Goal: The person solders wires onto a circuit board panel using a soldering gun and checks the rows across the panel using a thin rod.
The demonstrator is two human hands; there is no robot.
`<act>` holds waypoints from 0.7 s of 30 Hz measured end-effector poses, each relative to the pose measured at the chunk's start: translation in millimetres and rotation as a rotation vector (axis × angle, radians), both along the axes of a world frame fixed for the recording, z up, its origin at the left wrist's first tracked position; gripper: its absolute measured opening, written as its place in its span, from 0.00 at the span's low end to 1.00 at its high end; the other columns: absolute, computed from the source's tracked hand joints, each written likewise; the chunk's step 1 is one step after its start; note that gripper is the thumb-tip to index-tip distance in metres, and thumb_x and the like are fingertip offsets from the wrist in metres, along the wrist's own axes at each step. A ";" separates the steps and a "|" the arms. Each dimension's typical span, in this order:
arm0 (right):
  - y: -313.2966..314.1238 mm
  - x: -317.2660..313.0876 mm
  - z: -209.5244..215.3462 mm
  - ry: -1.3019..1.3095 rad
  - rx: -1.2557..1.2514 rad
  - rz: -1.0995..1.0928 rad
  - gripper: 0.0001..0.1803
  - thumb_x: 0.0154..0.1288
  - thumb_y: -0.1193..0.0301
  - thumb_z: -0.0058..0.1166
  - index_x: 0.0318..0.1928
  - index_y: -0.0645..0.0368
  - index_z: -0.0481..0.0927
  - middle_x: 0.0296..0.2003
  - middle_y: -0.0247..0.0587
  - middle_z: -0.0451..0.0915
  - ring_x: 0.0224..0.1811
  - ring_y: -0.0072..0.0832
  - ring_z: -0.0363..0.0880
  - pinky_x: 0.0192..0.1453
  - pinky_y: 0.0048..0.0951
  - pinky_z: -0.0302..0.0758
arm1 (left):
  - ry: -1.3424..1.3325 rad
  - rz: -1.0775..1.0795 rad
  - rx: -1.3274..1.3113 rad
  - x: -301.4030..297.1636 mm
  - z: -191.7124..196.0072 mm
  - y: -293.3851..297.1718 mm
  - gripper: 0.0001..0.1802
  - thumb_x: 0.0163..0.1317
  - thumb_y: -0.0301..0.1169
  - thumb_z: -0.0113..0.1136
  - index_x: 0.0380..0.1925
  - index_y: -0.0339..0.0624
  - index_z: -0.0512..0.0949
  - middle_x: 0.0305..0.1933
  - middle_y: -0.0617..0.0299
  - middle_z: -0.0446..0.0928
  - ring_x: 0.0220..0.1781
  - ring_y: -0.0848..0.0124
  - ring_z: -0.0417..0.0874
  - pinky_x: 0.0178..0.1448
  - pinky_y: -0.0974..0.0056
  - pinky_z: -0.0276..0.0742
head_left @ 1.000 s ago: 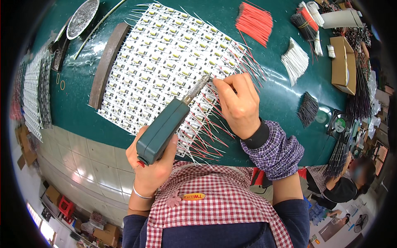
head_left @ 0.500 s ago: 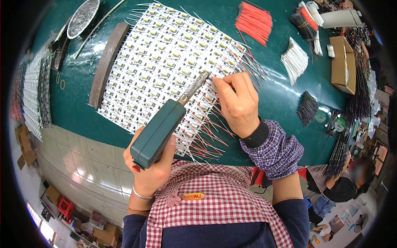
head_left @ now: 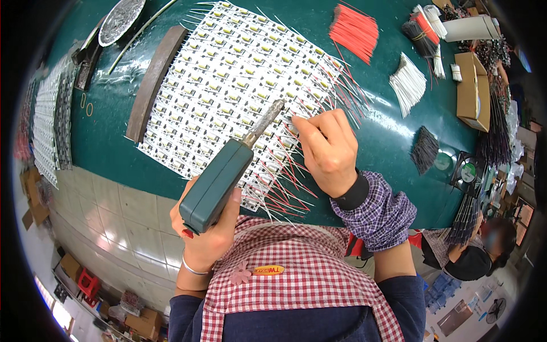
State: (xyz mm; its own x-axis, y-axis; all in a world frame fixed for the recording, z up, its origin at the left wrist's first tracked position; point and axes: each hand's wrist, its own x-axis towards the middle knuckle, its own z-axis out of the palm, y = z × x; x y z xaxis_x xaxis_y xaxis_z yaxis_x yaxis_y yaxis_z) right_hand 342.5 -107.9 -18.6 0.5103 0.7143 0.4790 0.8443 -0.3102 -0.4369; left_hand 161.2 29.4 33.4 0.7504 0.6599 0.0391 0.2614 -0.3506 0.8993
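My left hand (head_left: 208, 242) is closed round the dark green body of a soldering gun (head_left: 216, 185), whose crusted tip points up and right over a panel of small white circuit boards (head_left: 213, 94). Thumb and fingertips of my right hand (head_left: 327, 148) are pinched together at the panel's right part, just right of and below the tip. Whatever is between them is too small to make out. Thin red and white wires (head_left: 285, 196) stick out from boards along the panel's right and near edges. Rows of yellow parts dot the boards.
A dark bar (head_left: 156, 82) lies along the panel's left edge. Farther left are a metal dish (head_left: 121, 21) and more stacked panels (head_left: 47, 125). To the right lie bundles of red wires (head_left: 354, 33), white wires (head_left: 408, 84) and black wires (head_left: 424, 149), plus a cardboard box (head_left: 472, 91).
The soldering tip and my right fingertips have moved apart, my right hand coming a little nearer to me. The panel and bar appear slightly farther right in the view. My left grip stays the same.
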 end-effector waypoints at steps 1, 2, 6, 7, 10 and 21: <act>0.2 0.4 -0.7 -0.001 0.001 0.001 0.17 0.45 0.86 0.65 0.40 0.62 0.84 0.28 0.38 0.74 0.32 0.35 0.74 0.33 0.32 0.72 | -0.008 -0.002 -0.006 -0.8 -1.1 -0.3 0.10 0.51 0.16 0.68 0.35 0.28 0.83 0.34 0.52 0.82 0.29 0.67 0.82 0.34 0.67 0.77; 0.2 0.9 -1.4 -0.004 -0.002 0.005 0.17 0.46 0.86 0.65 0.40 0.62 0.84 0.28 0.38 0.74 0.32 0.35 0.74 0.33 0.32 0.73 | -0.009 -0.001 -0.005 -1.5 -1.8 -0.7 0.10 0.51 0.16 0.68 0.35 0.28 0.83 0.34 0.52 0.82 0.29 0.67 0.82 0.34 0.67 0.77; -0.2 0.5 -2.3 -0.002 -0.016 0.003 0.17 0.46 0.86 0.65 0.40 0.61 0.84 0.29 0.37 0.75 0.32 0.35 0.75 0.34 0.32 0.73 | -0.032 0.003 -0.016 -2.9 -3.7 -1.2 0.09 0.51 0.16 0.68 0.35 0.29 0.83 0.34 0.53 0.82 0.28 0.67 0.81 0.33 0.68 0.76; -0.1 0.3 -2.4 -0.003 -0.015 0.004 0.17 0.46 0.86 0.65 0.40 0.61 0.84 0.29 0.37 0.75 0.32 0.35 0.75 0.34 0.32 0.73 | -0.031 -0.007 0.005 -2.9 -4.0 -1.3 0.09 0.51 0.16 0.68 0.34 0.30 0.83 0.33 0.54 0.82 0.27 0.67 0.81 0.32 0.68 0.75; 0.7 -0.1 -2.7 0.002 -0.016 0.001 0.16 0.46 0.86 0.65 0.39 0.61 0.84 0.29 0.37 0.75 0.32 0.35 0.75 0.34 0.32 0.73 | -0.035 -0.015 0.005 -3.2 -4.8 -1.4 0.08 0.51 0.17 0.68 0.33 0.32 0.83 0.31 0.56 0.80 0.26 0.68 0.80 0.31 0.68 0.74; 1.2 -0.4 -3.1 -0.015 -0.044 0.005 0.15 0.47 0.85 0.64 0.39 0.61 0.83 0.28 0.37 0.74 0.31 0.35 0.74 0.34 0.33 0.73 | 0.025 -0.058 0.067 -2.1 -0.8 -0.3 0.07 0.50 0.17 0.69 0.30 0.33 0.81 0.29 0.58 0.78 0.23 0.70 0.77 0.27 0.67 0.71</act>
